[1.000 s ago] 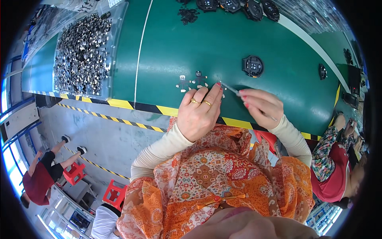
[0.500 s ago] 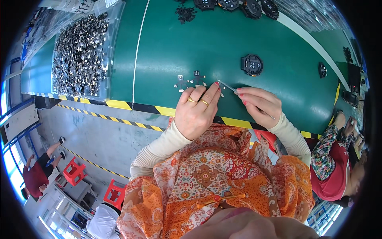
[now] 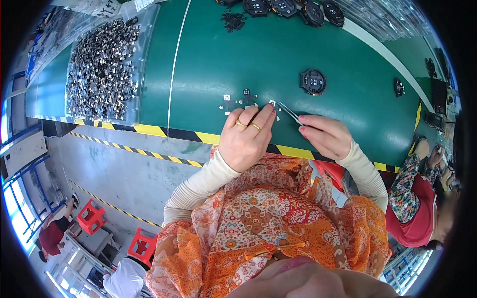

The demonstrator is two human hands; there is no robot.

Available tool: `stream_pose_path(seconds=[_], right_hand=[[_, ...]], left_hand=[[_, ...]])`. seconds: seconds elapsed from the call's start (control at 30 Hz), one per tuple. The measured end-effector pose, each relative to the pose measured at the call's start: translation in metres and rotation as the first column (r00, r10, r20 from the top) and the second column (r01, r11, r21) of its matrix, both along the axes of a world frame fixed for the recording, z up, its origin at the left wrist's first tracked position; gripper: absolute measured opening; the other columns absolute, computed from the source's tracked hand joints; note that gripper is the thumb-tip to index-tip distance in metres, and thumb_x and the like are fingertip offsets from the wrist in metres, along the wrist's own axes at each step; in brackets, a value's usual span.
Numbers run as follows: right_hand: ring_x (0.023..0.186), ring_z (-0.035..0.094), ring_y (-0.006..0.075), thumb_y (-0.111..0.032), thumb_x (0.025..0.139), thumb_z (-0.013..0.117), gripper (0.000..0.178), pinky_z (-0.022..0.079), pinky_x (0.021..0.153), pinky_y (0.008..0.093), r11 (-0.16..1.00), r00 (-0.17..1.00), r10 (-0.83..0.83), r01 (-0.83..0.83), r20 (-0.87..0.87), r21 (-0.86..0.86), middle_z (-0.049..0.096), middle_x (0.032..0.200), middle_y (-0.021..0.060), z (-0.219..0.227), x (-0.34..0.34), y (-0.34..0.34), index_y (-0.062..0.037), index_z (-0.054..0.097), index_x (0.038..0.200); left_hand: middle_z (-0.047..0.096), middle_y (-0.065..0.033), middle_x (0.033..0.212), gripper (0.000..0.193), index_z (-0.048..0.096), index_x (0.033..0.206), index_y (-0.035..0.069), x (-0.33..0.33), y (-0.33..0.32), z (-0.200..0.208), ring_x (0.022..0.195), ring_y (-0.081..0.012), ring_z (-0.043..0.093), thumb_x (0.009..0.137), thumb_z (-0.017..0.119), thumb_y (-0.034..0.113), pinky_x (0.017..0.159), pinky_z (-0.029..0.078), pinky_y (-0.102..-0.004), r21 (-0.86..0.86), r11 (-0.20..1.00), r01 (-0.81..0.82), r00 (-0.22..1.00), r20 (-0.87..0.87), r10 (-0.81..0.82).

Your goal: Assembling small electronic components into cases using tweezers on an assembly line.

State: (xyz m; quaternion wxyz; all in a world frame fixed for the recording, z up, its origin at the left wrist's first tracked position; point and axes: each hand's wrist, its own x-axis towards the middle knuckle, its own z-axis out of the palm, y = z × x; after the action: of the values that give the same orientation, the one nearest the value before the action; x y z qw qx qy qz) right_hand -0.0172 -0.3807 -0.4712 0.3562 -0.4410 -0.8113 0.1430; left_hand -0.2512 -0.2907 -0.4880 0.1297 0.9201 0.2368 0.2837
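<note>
My left hand (image 3: 247, 138) lies palm down near the table's front edge. Its fingertips press a small flex circuit (image 3: 272, 103) with a white square against the green surface; the fingers hide most of it. A pair of metal tweezers (image 3: 289, 112) is pinched between the thumb and fingers of my right hand (image 3: 325, 135). The tweezers' tips are parted slightly, just right of the white square. Left of these, two similar flex circuits, one with a white square (image 3: 227, 98) and one with a dark square (image 3: 246, 92), lie flat. Beyond my right hand sits a round black watch housing (image 3: 313, 82).
At left, a clear tray (image 3: 141, 74) holds a heap of small parts. Several black watch housings (image 3: 283, 7) line the far edge beside a pile of tiny black pieces (image 3: 233, 21). Another housing (image 3: 399, 87) lies far right. People sit or walk nearby.
The tweezers' tips have drawn back to the right from the flex circuit and spread a little. My left hand has stayed nearly still. A person at lower left has moved.
</note>
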Motion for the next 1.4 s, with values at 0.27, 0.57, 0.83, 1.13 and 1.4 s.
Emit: stream_pose_path(seconds=[0.27,0.57,0.83,1.13,1.4], right_hand=[[0.093,0.070,0.0301,0.009,0.080,0.066,0.026,0.059,0.077,0.0352,0.990,0.992,-0.039,0.022,-0.120,-0.139,0.066,0.115,0.0197,0.001,-0.005,0.006,0.0044,0.067,0.106],[0.091,0.071,0.0290,0.011,0.079,0.066,0.029,0.059,0.076,0.0342,0.992,0.992,-0.052,0.038,-0.115,-0.124,0.067,0.114,0.0192,0.002,-0.003,0.008,0.0036,0.067,0.107],[0.091,0.072,0.0278,0.015,0.078,0.063,0.029,0.060,0.077,0.0336,0.986,0.991,-0.048,0.027,-0.124,-0.167,0.068,0.113,0.0197,0.004,-0.006,0.010,0.0047,0.067,0.104],[0.092,0.072,0.0298,0.016,0.079,0.061,0.029,0.059,0.078,0.0344,0.974,0.982,-0.076,0.035,-0.176,-0.224,0.068,0.112,0.0209,0.004,-0.004,0.008,0.0039,0.067,0.104],[0.091,0.072,0.0290,0.015,0.079,0.061,0.027,0.060,0.076,0.0341,0.980,0.976,-0.105,0.069,-0.193,-0.186,0.067,0.113,0.0219,0.003,0.000,0.008,0.0054,0.066,0.104]], left_hand=[[0.064,-0.0081,0.121,0.034,0.071,0.105,0.000,-0.001,0.001,0.004,0.105,-0.0235,0.055,0.072,0.069,0.007,0.089,0.045,-0.0384,0.033,0.999,0.032,0.998,-0.058,-0.031],[0.066,-0.0063,0.119,0.035,0.071,0.106,0.002,-0.002,0.003,0.000,0.104,-0.0222,0.057,0.071,0.071,0.006,0.089,0.045,-0.0370,-0.035,0.999,0.016,1.000,-0.015,-0.017],[0.067,-0.0068,0.119,0.035,0.072,0.104,0.001,-0.002,0.005,0.004,0.104,-0.0223,0.057,0.070,0.071,0.006,0.088,0.046,-0.0370,-0.016,0.999,0.028,0.999,-0.027,-0.028],[0.067,-0.0056,0.118,0.032,0.072,0.102,0.001,-0.002,0.011,0.004,0.103,-0.0216,0.057,0.071,0.070,0.005,0.086,0.046,-0.0367,-0.063,0.996,0.063,0.998,0.007,-0.062],[0.066,-0.0056,0.119,0.032,0.071,0.103,0.000,-0.003,0.011,0.003,0.102,-0.0219,0.057,0.072,0.070,0.005,0.087,0.046,-0.0369,-0.054,0.996,0.068,0.998,0.004,-0.068]])
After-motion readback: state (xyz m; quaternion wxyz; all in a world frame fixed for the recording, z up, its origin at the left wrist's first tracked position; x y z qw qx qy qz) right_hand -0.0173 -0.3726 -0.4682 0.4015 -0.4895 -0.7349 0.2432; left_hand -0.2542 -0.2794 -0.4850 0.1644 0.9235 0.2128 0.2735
